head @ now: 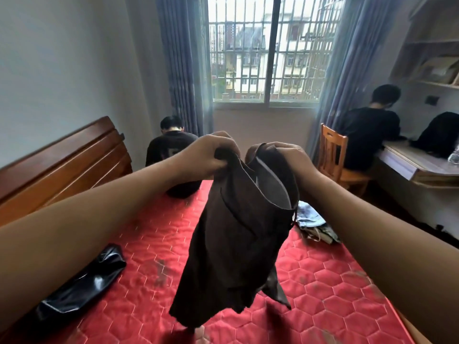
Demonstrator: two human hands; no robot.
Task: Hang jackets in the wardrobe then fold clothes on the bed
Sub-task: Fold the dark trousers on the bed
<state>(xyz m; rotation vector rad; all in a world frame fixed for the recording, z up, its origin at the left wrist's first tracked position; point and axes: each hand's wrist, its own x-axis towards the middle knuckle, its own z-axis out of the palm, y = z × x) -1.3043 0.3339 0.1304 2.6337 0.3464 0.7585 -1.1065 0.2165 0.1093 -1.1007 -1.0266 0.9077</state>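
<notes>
Holding up a dark brown garment point(236, 232) in mid-air over the bed point(335, 281), above the red quilted mattress. Gripping one side of its top edge with the left hand point(206, 155), fingers curled round a bunch of cloth. Pinching the other side of the same edge with the right hand point(290, 160), fingers folded over the fabric. Between the two hands, an opening with a grey lining; below them, loose folds hanging down. Possibly shorts or a small jacket, hard to tell from the crumpled shape.

On the mattress to the left, beneath the left forearm, a shiny black garment point(82, 286) lying flat. To the right, just behind the brown cloth, a small heap of pale blue and patterned clothes point(311, 218).

Along the left side, a wooden headboard point(62, 157). On the far edge of the bed, a seated person in black point(173, 150), back turned. At the right, on a wooden chair point(332, 155), another person in black point(370, 130), facing a counter point(409, 165) with a black bag point(440, 132) on it. Straight ahead, a barred window point(273, 50) between blue curtains point(181, 70).
</notes>
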